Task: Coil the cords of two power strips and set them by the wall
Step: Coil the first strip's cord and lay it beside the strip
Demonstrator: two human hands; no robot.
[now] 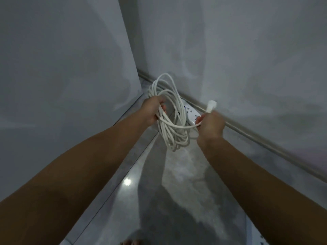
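Head view, and I start with the grey wall [230, 50], which fills everything beyond and to the right of both hands. It meets a second grey surface [62, 68] off to the left of the left hand. The glossy floor [177, 174] runs below the hands into that corner.

My left hand [153, 110] is clamped around one side of the white cord coil [169, 110], fingers curled through the loops. The coil stands up beyond that hand and sags below it. My right hand [210, 126] is closed on the last free stretch of cord, and the plug [211, 105] sticks out just beyond its knuckles. The power strip [192, 114] shows between the two hands, on their far side, at the foot of the wall. I cannot tell whether it lies on the floor or hangs from the cord.

The loops look uneven and nothing binds them. As I see it, bringing the plug end across could let a turn slip off my left fingers. Once set down, the coil may spring open and slide on that slick floor. If the strip is hanging, its weight could drag the loops out.
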